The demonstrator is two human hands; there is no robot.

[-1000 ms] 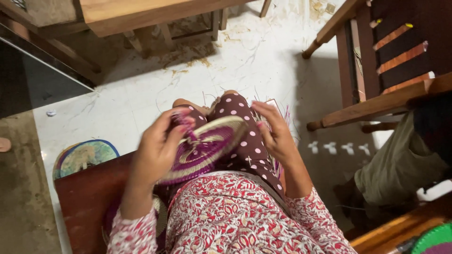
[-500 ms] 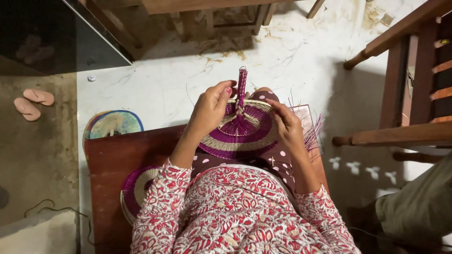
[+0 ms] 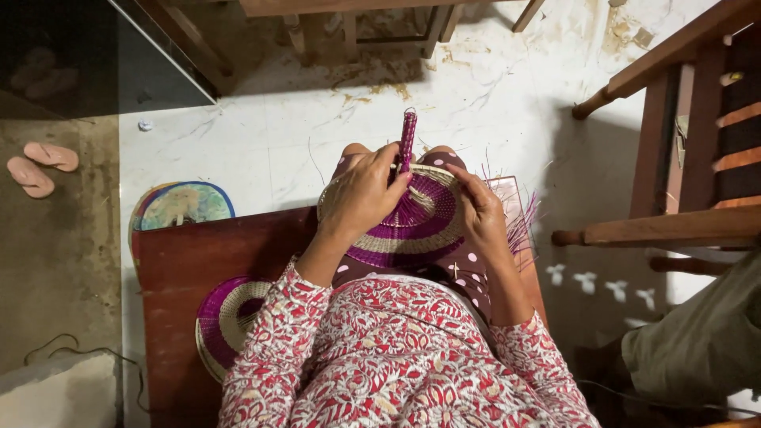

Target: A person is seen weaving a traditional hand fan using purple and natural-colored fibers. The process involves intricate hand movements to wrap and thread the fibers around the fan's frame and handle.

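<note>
A round woven fan (image 3: pixel 424 226) in purple and cream rests on my lap, its purple braided handle (image 3: pixel 407 136) pointing away from me. My left hand (image 3: pixel 361 196) lies over the fan's left side with fingers closed around the base of the handle. My right hand (image 3: pixel 478 212) grips the fan's right rim. Loose purple and pale straw strands (image 3: pixel 521 222) stick out just right of my right hand.
I sit on a dark wooden bench (image 3: pixel 186 269). A second purple and cream woven fan (image 3: pixel 224 317) lies at my left hip, a blue-green one (image 3: pixel 181 206) on the white floor. Pink sandals (image 3: pixel 40 166) far left, wooden chair (image 3: pixel 682 143) right, another person's leg (image 3: pixel 697 341) lower right.
The fan went from tilted and blurred in my hands to lying flat on my lap with the handle pointing away. My left hand slid over the handle's base.
</note>
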